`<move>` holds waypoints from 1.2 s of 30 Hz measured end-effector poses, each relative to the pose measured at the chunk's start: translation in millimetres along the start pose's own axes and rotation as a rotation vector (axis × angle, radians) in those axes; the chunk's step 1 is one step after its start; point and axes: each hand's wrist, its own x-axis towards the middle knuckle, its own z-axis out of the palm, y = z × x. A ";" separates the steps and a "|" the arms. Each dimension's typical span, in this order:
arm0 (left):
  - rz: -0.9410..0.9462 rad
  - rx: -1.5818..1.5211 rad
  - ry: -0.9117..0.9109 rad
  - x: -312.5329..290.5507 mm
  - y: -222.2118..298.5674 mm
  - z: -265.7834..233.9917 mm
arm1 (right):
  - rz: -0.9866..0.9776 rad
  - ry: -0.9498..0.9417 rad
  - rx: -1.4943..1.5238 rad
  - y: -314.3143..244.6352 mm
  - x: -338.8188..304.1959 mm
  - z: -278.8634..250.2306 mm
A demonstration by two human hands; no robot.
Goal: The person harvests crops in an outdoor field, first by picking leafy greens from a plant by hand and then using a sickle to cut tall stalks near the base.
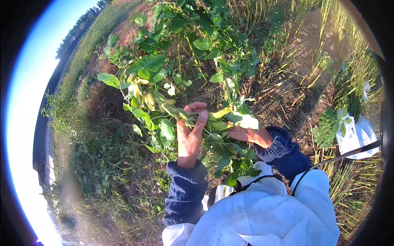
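Note:
A leafy plant stem runs across in front of me, thick with pale green and yellowish bean pods (pixel 150 98) toward its left end. My left hand (pixel 190 133) is closed round this pod-bearing stem, the thumb raised along the near side and the fingers curled behind. To its right, my right hand (pixel 245 133) reaches in among the leaves of the same plant. A pale leaf (pixel 245 121) and a yellowing leaf (pixel 221 112) cover its fingers, so their grip is hidden. Broad green leaves (pixel 148 65) surround the pods.
Taller green plants (pixel 205 43) stand just beyond my hands. A white plastic bag (pixel 357 135) lies at the right, beside a dark strap (pixel 349 153). Dry yellow stalks (pixel 344 192) cover the right side. Low weeds (pixel 102 160) grow at the left, with a road beyond.

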 end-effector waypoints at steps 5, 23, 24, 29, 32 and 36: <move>0.109 0.321 0.124 -2.6 -26.8 -31.4 | -0.164 -0.301 -0.918 -21.6 53.8 -40.1; 0.433 0.730 0.361 15.2 24.3 -75.6 | -0.264 -0.084 -1.113 -4.4 76.1 -156.1; 0.280 0.636 0.344 20.0 24.0 -76.0 | -0.412 -0.069 -1.162 5.1 76.7 -151.3; 0.075 -0.531 0.131 42.6 -4.9 -43.5 | 0.370 -0.291 0.001 86.2 37.7 -132.7; 0.010 -0.708 0.078 29.4 -19.6 -26.4 | 0.553 -0.313 0.074 57.4 48.1 -91.0; -0.160 -0.778 0.006 32.1 -47.3 -14.6 | 0.626 -0.103 0.100 25.3 59.3 -74.8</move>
